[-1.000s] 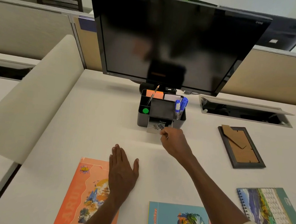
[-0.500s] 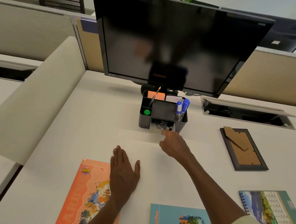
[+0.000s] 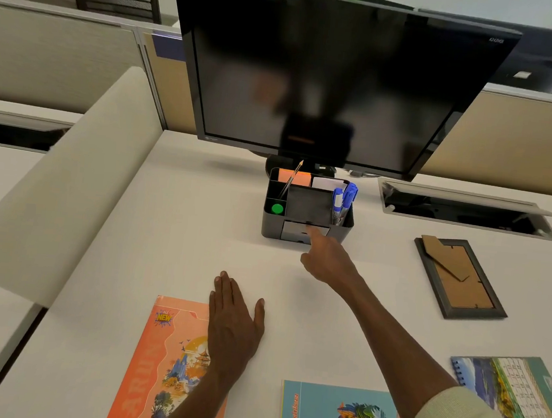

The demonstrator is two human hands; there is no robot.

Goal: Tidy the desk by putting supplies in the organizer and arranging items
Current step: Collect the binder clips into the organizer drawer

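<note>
**Technician A:** Report the right hand.

**Technician B:** It reaches toward the far edge of the desk. The forefinger is extended and its tip presses the front of the small drawer at the base of the organizer. The other fingers are curled under and hold nothing. The drawer front sits nearly flush with the organizer body, so in my judgement the step in hand is closing the drawer. A single fingertip suits this: the panel is small and needs a push only.

**Technician A:** Organizer position and contents?

**Technician B:** It stands near the middle of the far edge, just in front of the monitor. It holds blue markers in the right compartment, a pencil leaning at the left, a green-capped item at front left, and orange notes at the rear. The drawer contents cannot be seen.

**Technician A:** Left hand?

**Technician B:** It lies flat, palm down, near the near edge, with fingers straight and together and the thumb apart. The heel overlaps the orange book. It probably serves as a brace during the reach.

**Technician A:** Items left to arrange?

**Technician B:** A teal book at the near edge, a spiral calendar at the near right corner, and a picture frame lying face down toward the right edge.
</note>
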